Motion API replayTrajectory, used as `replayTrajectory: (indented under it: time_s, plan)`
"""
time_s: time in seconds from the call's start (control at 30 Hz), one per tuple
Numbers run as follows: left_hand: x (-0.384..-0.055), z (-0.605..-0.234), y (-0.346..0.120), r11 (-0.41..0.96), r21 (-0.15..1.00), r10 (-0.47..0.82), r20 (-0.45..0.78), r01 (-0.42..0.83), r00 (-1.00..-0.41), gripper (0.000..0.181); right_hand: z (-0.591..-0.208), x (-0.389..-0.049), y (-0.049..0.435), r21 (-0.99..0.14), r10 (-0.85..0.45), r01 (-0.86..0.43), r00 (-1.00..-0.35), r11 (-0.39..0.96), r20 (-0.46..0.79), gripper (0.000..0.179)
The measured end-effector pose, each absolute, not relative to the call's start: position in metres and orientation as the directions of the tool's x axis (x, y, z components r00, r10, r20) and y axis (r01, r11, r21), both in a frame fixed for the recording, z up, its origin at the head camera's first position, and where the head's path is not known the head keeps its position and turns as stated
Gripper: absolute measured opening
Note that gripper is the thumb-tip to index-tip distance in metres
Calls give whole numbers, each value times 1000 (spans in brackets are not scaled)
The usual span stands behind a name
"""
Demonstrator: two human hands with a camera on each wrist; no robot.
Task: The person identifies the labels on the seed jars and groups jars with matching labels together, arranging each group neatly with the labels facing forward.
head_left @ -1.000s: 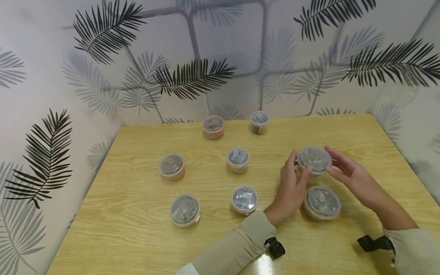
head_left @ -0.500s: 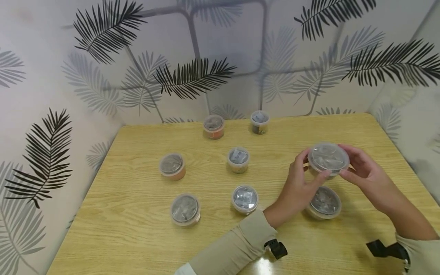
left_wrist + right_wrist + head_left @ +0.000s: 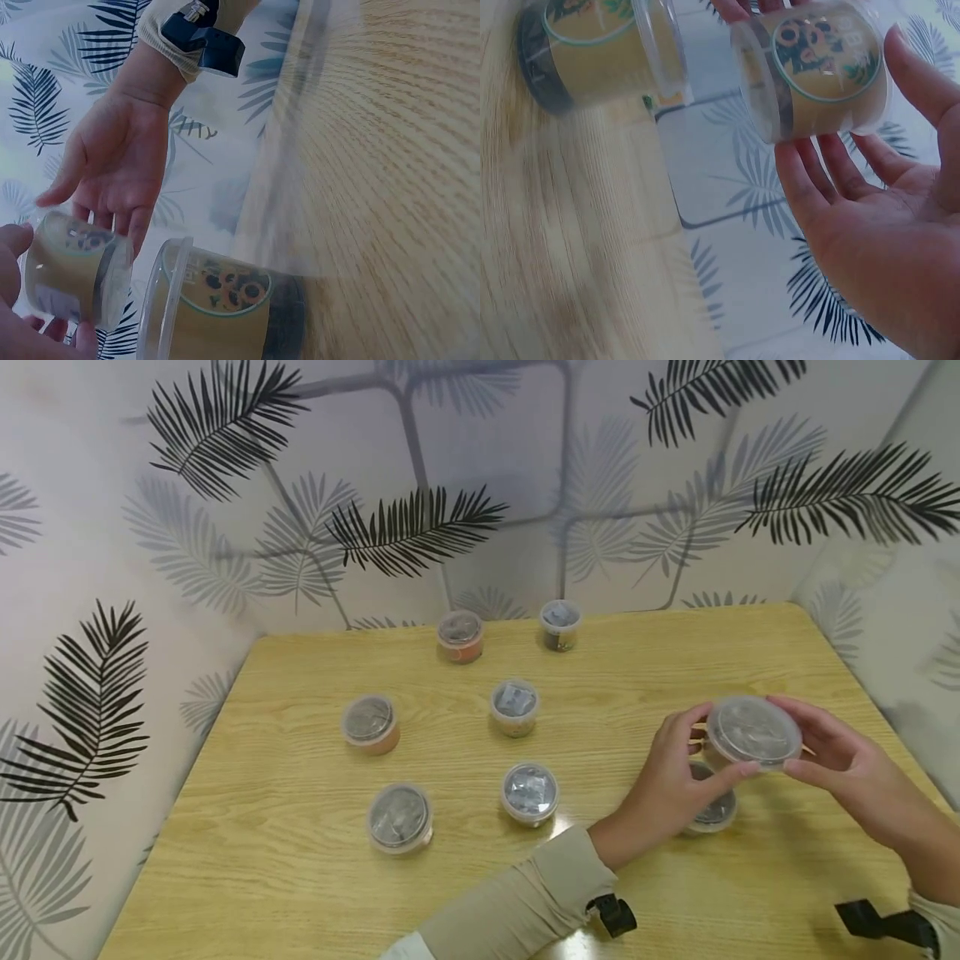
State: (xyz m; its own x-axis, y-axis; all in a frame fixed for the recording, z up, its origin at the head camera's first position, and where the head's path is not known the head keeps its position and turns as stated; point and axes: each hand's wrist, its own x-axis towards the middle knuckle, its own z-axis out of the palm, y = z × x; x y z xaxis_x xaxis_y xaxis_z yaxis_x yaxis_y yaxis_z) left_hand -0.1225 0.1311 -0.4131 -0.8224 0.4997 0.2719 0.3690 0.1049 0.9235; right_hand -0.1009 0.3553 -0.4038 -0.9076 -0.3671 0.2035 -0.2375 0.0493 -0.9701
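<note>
Both hands hold a round, clear plastic tub point(image 3: 753, 731) with a translucent lid, raised over the right side of the table. My left hand point(image 3: 678, 777) grips its left side, thumb near the front of the lid. On the opposite side my right hand point(image 3: 855, 772) has its thumb at the front and fingers behind. Printed fruit and leaves show on the held tub's tan label point(image 3: 817, 56) in the right wrist view. A similar lidded tub point(image 3: 716, 814) stands on the table below, partly hidden by the left hand; its dark base point(image 3: 285, 322) shows in the left wrist view.
Several smaller lidded tubs stand apart on the wooden table point(image 3: 262, 877): two at the back point(image 3: 460, 637), one in the middle point(image 3: 514, 708), others at the left point(image 3: 401, 818) and beside my left forearm point(image 3: 529, 794). A leaf-patterned wall point(image 3: 495, 468) borders the table.
Both hands have carried the held tub to the right and, lately, a little nearer to me, so it overlaps the tub below differently. The other tubs keep their places.
</note>
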Motion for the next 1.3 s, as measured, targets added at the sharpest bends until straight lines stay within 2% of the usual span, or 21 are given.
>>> replayTrajectory:
  time_s: [0.23, 0.33, 0.53, 0.67, 0.87, 1.07, 1.17, 1.3]
  plan:
    - [-120, -414, 138, 150, 906, 581, 244, 397, -776, 65, -412, -90, 378, -975, -408, -205, -900, 85, 154, 63]
    - [-118, -415, 141, 210, 872, 598, 243, 442, -764, 66, -416, -87, 384, -977, -412, -191, -901, 98, 134, 64]
    - [-115, -417, 146, 378, 707, 616, 291, 598, -733, 69, -421, -82, 392, -983, -408, -156, -907, 93, 105, 65]
    - [-114, -415, 151, 439, 645, 619, 288, 626, -731, 68, -424, -81, 395, -985, -378, -137, -922, 102, 89, 66]
    - [-115, -413, 161, 476, 576, 648, 281, 664, -708, 69, -428, -79, 402, -980, -333, -126, -940, 154, 69, 67]
    - [-115, -418, 164, 534, 490, 689, 221, 689, -691, 71, -435, -80, 413, -969, -380, -53, -924, 241, -45, 66]
    - [-115, -420, 164, 553, 420, 713, 207, 719, -670, 70, -441, -82, 416, -959, -397, -10, -911, 283, -107, 65]
    - [-116, -422, 163, 573, 301, 738, 216, 763, -640, 68, -447, -85, 419, -960, -428, -9, -896, 279, -116, 63]
